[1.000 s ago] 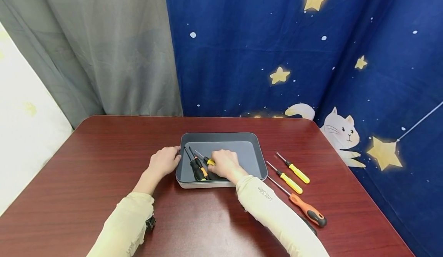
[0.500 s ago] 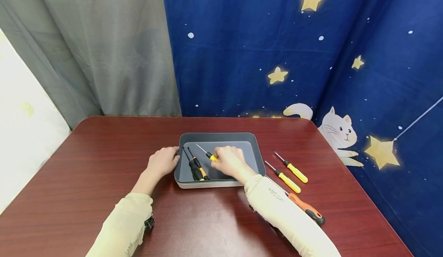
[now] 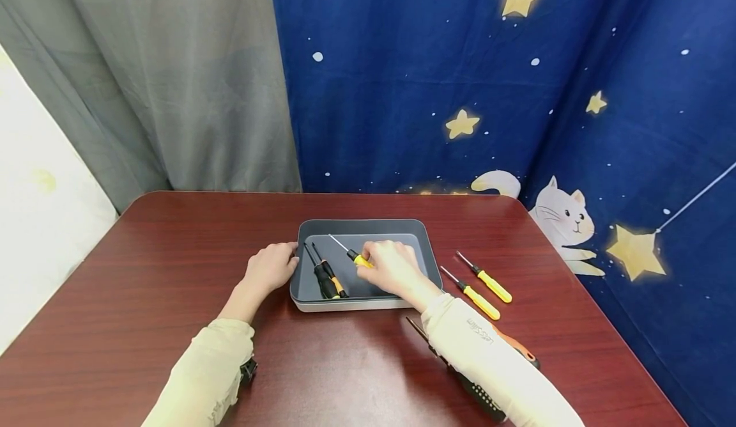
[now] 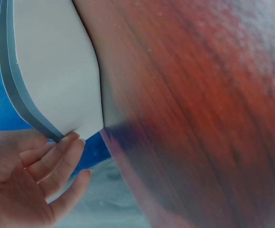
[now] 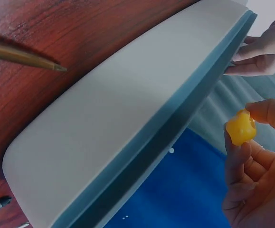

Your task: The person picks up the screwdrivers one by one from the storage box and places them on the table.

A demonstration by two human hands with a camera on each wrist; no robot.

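Note:
My right hand [image 3: 393,267] pinches a small screwdriver by its yellow handle [image 3: 363,261], its thin shaft pointing up and left over the grey tray [image 3: 368,304]. In the right wrist view, the end of that yellow handle [image 5: 241,128] shows between thumb and fingers. My left hand [image 3: 271,267] rests at the tray's left end; in the left wrist view, its fairly straight fingers [image 4: 63,164] touch the white outer wall near the corner. Inside the tray on the left lie a black-handled screwdriver [image 3: 326,282] and a black-and-orange one [image 3: 336,284], side by side.
Right of the tray lie two yellow-handled screwdrivers [image 3: 482,302] [image 3: 494,286]. An orange-and-black screwdriver [image 3: 520,347] and a dark-handled one [image 3: 485,398] lie partly hidden by the right sleeve. Curtains [image 3: 402,82] hang behind the brown table [image 3: 201,241].
My right hand has raised the yellow screwdriver and moved slightly right and back with it, away from the two dark screwdrivers in the tray. The left hand stays at the tray's end.

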